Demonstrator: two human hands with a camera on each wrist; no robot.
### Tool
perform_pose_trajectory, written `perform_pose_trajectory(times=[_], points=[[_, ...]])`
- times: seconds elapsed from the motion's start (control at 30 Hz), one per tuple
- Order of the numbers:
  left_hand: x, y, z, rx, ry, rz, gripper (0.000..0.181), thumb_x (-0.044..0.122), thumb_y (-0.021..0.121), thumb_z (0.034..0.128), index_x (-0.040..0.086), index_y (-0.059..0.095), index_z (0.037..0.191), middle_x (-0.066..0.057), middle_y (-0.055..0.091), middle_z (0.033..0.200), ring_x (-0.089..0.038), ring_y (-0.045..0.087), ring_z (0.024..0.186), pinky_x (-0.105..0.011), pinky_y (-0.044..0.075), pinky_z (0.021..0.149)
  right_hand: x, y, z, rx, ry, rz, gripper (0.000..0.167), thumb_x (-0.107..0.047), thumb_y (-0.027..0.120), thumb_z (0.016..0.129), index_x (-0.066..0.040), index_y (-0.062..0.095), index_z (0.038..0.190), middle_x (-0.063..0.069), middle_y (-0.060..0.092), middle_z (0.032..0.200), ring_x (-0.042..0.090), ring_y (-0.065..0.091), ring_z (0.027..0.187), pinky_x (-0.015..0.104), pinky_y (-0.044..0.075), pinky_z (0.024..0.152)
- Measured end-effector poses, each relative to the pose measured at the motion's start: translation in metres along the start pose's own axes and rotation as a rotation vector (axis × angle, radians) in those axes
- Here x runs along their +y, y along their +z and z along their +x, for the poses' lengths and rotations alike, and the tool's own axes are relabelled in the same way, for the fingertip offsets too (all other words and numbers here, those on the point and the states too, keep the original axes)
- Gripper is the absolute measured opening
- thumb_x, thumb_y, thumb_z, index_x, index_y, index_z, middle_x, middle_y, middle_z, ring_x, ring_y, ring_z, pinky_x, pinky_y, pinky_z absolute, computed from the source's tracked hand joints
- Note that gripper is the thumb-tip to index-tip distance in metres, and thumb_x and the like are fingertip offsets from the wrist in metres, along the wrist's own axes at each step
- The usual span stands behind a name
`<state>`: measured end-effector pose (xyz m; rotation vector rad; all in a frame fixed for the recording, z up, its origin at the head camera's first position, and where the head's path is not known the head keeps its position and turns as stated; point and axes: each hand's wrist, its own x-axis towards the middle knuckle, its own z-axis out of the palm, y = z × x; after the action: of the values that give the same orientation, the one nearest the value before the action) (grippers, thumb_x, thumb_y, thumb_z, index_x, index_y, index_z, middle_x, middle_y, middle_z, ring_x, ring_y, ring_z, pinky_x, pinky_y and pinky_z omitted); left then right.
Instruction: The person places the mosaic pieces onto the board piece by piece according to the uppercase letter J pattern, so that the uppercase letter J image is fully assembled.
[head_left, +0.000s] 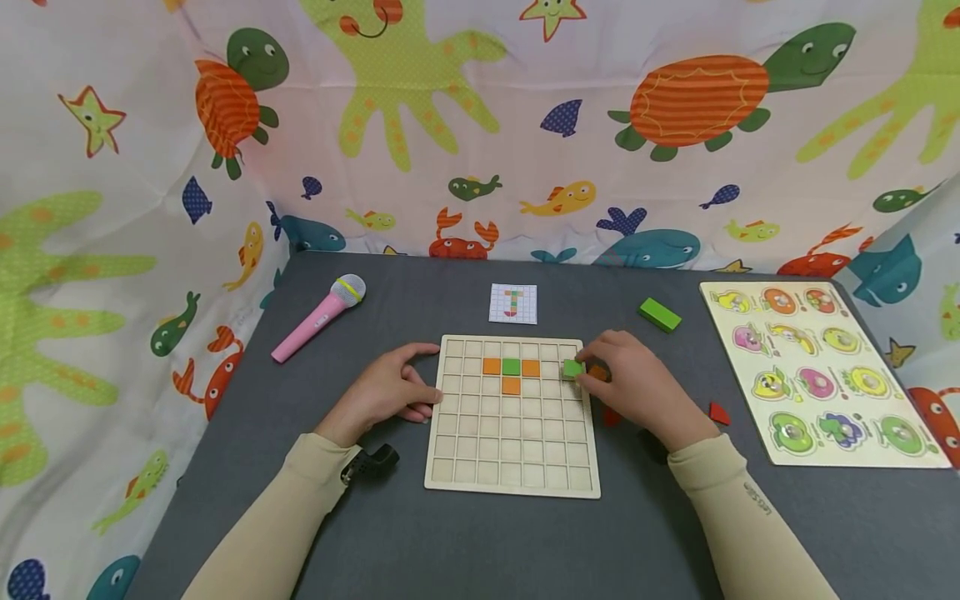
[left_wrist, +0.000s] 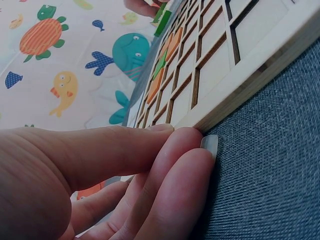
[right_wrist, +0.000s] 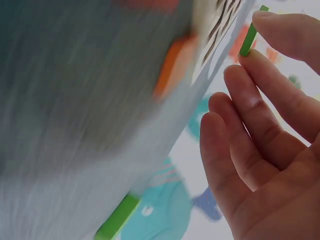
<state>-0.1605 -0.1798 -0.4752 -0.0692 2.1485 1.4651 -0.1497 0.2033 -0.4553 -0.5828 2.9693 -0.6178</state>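
From the left, a curtain (head_left: pixel 480 100) printed with sea animals runs along the side and back of the grey table (head_left: pixel 480 546). A pink microphone (head_left: pixel 318 321) lies at the left rear; its handle carries a small label, too small to read. The left hand (head_left: pixel 393 387), with a dark strap (head_left: pixel 371 462) at the wrist, is at the left edge of a wooden grid board (head_left: pixel 511 427); its fingers are slightly bent, the tips touching the frame. The grid board lies flat, divided into square compartments. Its upper part contains three orange tiles (head_left: pixel 491 367) and one green tile (head_left: pixel 511 367): orange, green, orange in one row, the third orange directly below the green. Behind it lies a white card (head_left: pixel 513 303) bearing a printed grid and a small coloured figure. At the grid board's right side, the right hand (head_left: pixel 637 383) pinches a second green tile (head_left: pixel 572 369) between thumb and forefinger; whether this tile touches the grid board cannot be told. An orange piece (head_left: pixel 598 372) and a red piece (head_left: pixel 611 417) lie just beside the grid board, partly hidden by the hand. Farther back rests a green block (head_left: pixel 660 315); a red wedge (head_left: pixel 718 413) lies near the right wrist. The right sleeve (head_left: pixel 742 517) shows printed lettering, not legible. At far right, a puzzle board (head_left: pixel 817 458) holds fruit and vegetable pieces, four rows of three.
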Motion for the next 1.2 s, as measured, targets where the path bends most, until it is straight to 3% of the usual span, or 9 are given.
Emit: perform_pose_trajectory(times=[0.2, 0.47, 1.03, 1.2], points=[[-0.001, 0.001, 0.001, 0.006, -0.006, 0.004, 0.081, 0.01, 0.09, 0.088, 0.022, 0.051, 0.158, -0.016, 0.073, 0.091, -0.022, 0.077, 0.067, -0.039, 0.07, 0.067, -0.04, 0.018, 0.0, 0.005, -0.119, -0.019, 0.024, -0.025, 0.086, 0.093, -0.01, 0.081, 0.111, 0.004, 0.072, 0.111, 0.022, 0.063, 0.109, 0.043, 0.063, 0.096], [-0.002, 0.0, 0.002, 0.006, -0.004, -0.001, 0.081, 0.009, 0.09, 0.0879, 0.022, 0.051, 0.158, -0.016, 0.073, 0.091, -0.022, 0.077, 0.067, -0.038, 0.07, 0.067, -0.065, 0.034, 0.002, 0.007, -0.218, -0.002, 0.02, -0.023, 0.09, 0.089, -0.014, 0.081, 0.105, -0.002, 0.071, 0.103, 0.018, 0.062, 0.103, 0.034, 0.061, 0.086], [0.001, 0.0, 0.001, -0.003, -0.009, 0.003, 0.081, 0.01, 0.09, 0.0882, 0.021, 0.051, 0.158, -0.015, 0.073, 0.091, -0.021, 0.077, 0.066, -0.038, 0.07, 0.067, -0.074, 0.042, 0.006, 0.004, -0.231, -0.054, 0.018, -0.02, 0.089, 0.089, -0.016, 0.082, 0.105, -0.004, 0.066, 0.098, 0.014, 0.059, 0.094, 0.029, 0.057, 0.074], [0.001, 0.0, 0.0, -0.002, -0.007, 0.007, 0.081, 0.009, 0.09, 0.0882, 0.021, 0.051, 0.158, -0.015, 0.073, 0.09, -0.021, 0.077, 0.066, -0.038, 0.07, 0.067, -0.071, 0.034, 0.006, 0.002, -0.229, -0.036, 0.015, -0.02, 0.086, 0.09, -0.015, 0.083, 0.104, -0.002, 0.069, 0.1, 0.017, 0.062, 0.099, 0.033, 0.06, 0.08]])
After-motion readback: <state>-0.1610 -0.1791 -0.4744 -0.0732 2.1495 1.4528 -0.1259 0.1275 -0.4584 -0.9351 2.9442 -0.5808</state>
